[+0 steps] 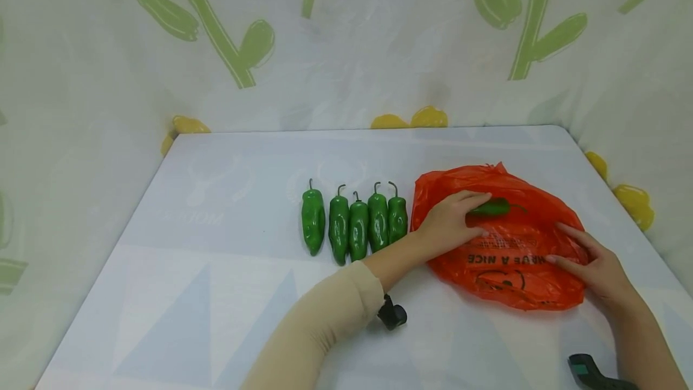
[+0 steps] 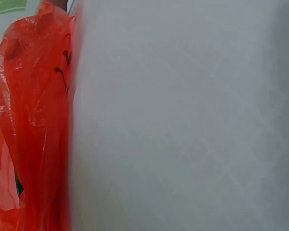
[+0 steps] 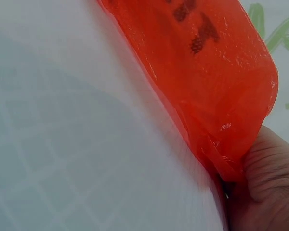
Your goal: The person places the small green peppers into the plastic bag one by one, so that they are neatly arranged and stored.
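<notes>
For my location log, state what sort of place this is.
Probably an indoor screened booth: a pale rectangular table, whitish sheeting printed with green leaves behind it, and a row of glossy green peppers.

High head view, facing forward and down over tabletop (image 1: 162, 281), wrist views low, close, facing along it, all sharing red plastic bag (image 1: 525, 227)

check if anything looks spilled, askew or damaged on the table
Nothing visibly spilled or damaged. Two minor oddities: the leftmost green pepper sits slightly apart while the four other peppers in the row are packed closer, and the red bag has its printing upside down in the head view.
</notes>
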The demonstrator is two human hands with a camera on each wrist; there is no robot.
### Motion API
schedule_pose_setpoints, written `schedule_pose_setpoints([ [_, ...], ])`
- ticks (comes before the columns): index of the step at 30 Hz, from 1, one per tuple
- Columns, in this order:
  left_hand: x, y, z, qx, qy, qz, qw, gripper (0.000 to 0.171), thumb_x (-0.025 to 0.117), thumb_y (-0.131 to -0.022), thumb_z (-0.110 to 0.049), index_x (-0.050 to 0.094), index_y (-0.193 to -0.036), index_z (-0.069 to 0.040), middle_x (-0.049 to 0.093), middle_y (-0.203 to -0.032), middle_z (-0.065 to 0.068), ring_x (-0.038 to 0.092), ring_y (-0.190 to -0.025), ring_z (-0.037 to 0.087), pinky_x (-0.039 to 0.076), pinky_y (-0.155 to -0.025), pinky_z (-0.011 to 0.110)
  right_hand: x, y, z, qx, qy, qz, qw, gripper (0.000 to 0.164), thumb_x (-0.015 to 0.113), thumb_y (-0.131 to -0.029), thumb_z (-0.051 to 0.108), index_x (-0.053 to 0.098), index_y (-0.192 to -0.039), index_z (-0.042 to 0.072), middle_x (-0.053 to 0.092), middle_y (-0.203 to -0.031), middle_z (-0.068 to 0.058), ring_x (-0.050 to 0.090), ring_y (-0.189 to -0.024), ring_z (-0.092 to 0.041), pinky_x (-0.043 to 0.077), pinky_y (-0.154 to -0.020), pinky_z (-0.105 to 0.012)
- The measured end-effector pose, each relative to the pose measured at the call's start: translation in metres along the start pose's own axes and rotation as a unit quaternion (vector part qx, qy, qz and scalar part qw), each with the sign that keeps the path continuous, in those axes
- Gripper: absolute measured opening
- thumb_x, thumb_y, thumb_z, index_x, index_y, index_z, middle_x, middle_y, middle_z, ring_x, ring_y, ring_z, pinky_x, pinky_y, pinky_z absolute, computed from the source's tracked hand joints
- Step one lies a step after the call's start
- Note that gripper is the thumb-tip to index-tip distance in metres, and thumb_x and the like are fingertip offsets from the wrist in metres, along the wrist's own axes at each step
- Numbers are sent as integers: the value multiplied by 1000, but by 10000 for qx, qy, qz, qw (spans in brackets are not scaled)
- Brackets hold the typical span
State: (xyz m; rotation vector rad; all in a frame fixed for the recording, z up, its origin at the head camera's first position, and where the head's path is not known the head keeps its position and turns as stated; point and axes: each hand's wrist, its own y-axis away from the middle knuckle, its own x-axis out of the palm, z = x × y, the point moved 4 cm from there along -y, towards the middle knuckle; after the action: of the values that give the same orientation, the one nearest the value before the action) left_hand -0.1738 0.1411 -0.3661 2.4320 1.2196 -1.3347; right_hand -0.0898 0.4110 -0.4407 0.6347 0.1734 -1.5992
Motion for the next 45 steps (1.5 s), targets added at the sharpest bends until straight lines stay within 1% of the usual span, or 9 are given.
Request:
schedule_pose_setpoints([
  [4,-7,6,-2,96,161,-84,9998,66,74,-82,-26,47,-140,-12,51,-138,1,46,-127,9,35,-97,9,0,-1,-1,83,36,-41,10000,73,63,-90,34,20,-149,40,2,-160,3,9,-141,-34,50,-68,-11],
  [13,-20,20,-3,68,452,-112,9989,72,76,-81,-26,43,-143,-12,48,-140,1,45,-128,9,36,-98,11,0,0,0,-57,28,3,10000,70,61,-92,31,22,-149,39,4,-160,6,12,-140,-27,50,-69,-10],
  [18,-30,29,-1,15,625,-251,9977,76,77,-79,-28,42,-143,-11,47,-140,2,47,-126,10,39,-96,12,0,0,0,38,94,-32,9999,72,62,-91,33,21,-149,39,2,-160,1,10,-140,-32,50,-68,-11],
  [22,-40,33,2,274,705,-476,9960,77,79,-77,-24,43,-142,-7,48,-139,6,48,-126,15,40,-97,15,0,-1,0,47,96,-82,9999,73,63,-90,34,21,-149,39,2,-160,2,6,-143,-33,48,-68,-8],
  [25,-47,36,7,357,729,-563,9951,77,80,-76,-22,43,-141,-4,49,-138,8,48,-126,18,41,-97,16,1,-1,0,24,32,-62,10000,72,63,-90,33,22,-149,39,2,-160,5,7,-143,-32,48,-68,-8],
  [32,-60,48,16,3,1146,-644,9913,77,79,-77,-19,41,-142,-6,46,-140,7,45,-129,18,44,-98,26,1,-1,0,-51,66,-39,10000,71,62,-91,32,22,-149,39,3,-160,4,12,-140,-31,49,-69,-10],
  [37,-68,59,21,29,1106,-820,9905,77,79,-77,-19,42,-142,-7,46,-141,7,43,-130,19,43,-100,26,1,-1,0,-93,60,-42,9999,71,62,-91,31,22,-149,38,5,-160,6,11,-141,-28,48,-69,-8],
  [42,-75,70,26,168,1102,-1053,9882,75,79,-77,-17,43,-141,-5,47,-139,10,44,-129,20,46,-98,33,1,-1,-1,-34,-7,-27,10000,71,63,-91,31,22,-149,39,4,-160,6,10,-142,-29,49,-69,-9],
  [45,-81,77,30,91,1126,-1215,9861,75,80,-76,-16,44,-141,-6,48,-139,10,45,-129,20,45,-99,34,1,-1,-1,-54,18,-26,10000,71,63,-91,31,22,-149,39,5,-160,6,11,-141,-28,49,-69,-9],
])
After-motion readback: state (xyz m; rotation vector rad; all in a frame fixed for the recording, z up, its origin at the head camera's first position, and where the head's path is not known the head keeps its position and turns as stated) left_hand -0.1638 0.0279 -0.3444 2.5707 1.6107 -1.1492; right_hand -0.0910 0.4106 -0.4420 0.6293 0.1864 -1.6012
